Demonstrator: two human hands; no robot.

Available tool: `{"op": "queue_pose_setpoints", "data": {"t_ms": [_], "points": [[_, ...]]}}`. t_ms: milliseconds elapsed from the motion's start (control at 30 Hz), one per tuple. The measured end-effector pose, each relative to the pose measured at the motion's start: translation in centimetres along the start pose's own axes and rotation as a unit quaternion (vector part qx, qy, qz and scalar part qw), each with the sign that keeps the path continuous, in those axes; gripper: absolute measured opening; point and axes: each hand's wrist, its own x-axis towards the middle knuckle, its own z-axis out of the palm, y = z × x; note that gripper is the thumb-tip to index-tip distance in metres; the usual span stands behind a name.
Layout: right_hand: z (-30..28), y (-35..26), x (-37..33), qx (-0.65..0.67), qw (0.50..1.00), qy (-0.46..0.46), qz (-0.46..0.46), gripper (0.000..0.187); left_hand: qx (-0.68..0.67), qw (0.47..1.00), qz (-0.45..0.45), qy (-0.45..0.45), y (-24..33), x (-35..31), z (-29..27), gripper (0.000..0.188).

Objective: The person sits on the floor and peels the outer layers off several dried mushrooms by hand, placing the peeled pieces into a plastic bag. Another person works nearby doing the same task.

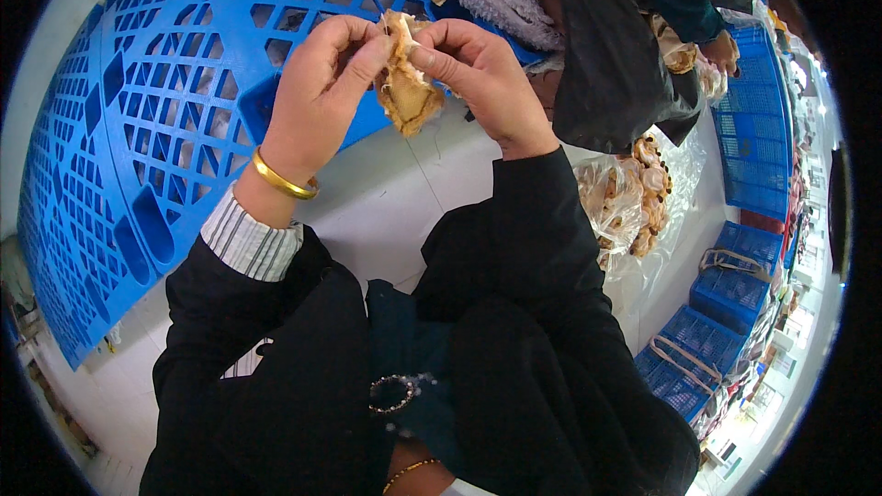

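Observation:
Both of my hands are raised in front of me, closed on a small tan, fuzzy, cloth-like piece (411, 103) with pale edges and loose threads. My left hand (322, 83) pinches its upper left edge between thumb and fingers. My right hand (482, 78) grips the upper right edge, its thumb pressed on a whitish fold. The lower part of the piece hangs free below my fingers. What exactly the piece is, I cannot tell. A gold bangle (283, 176) circles my left wrist.
Blue plastic pallets (175, 110) stand at the left. To the right, a clear plastic bag (611, 193) holds several brown-and-tan pieces on pale floor tiles (395, 193). Blue crates (689, 358) line the right side. Another person's hand (721, 50) shows beyond a black cloth (611, 64).

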Motion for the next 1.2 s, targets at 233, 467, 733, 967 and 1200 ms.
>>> {"op": "queue_pose_setpoints", "data": {"t_ms": [233,467,733,967,1200], "points": [[0.0,-0.5,-0.2,-0.037,0.999,0.009,-0.004,0.015,-0.003,0.996,-0.046,-0.070,0.5,0.0,-0.5,0.014],[-0.4,-0.9,-0.4,-0.012,0.999,-0.030,-0.004,0.013,-0.212,0.967,-0.104,-0.100,-0.6,0.3,-0.9,0.011],[0.2,-0.6,-0.3,-0.187,0.972,-0.022,-0.140,0.013,-0.205,0.963,-0.167,-0.052,-0.1,0.4,-0.9,0.015],[0.4,-0.9,-0.4,-0.199,0.971,-0.044,-0.127,0.015,-0.065,0.994,-0.078,-0.035,-0.6,0.5,-1.1,0.011],[0.5,-0.7,-0.3,-0.140,0.990,0.029,-0.005,0.023,0.045,0.999,0.010,-0.013,0.5,0.0,-0.2,0.007]]}}
